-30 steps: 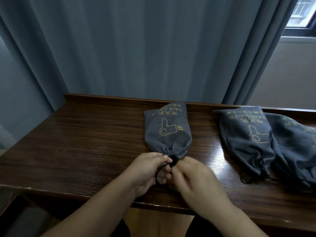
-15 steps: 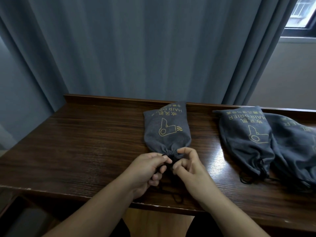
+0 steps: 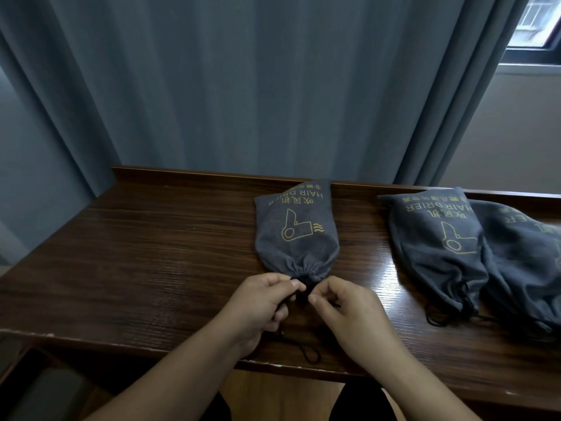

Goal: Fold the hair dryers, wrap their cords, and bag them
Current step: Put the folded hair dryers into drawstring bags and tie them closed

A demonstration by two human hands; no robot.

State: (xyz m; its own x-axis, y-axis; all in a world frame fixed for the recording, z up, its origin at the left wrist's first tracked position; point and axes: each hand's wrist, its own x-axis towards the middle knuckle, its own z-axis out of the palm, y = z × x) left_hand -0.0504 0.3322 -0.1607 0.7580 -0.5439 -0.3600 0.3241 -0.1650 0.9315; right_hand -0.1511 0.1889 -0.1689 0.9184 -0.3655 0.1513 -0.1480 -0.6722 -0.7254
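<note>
Both hands, left hand point(image 3: 261, 302) and right hand point(image 3: 343, 308), are pinching the black drawstring point(image 3: 302, 294) at the centre bag point(image 3: 296, 235)'s cinched mouth, while two bags point(image 3: 440, 247) at three o'clock are already lying closed.

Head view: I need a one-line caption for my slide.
Both hands pinch the black drawstring at a gray hair-dryer bag's cinched mouth; two more bags lie at right.

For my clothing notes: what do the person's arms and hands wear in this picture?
The left hand and the right hand are bare: no gloves, rings or watch show. Both forearms are bare too; no sleeve is in view.
</note>
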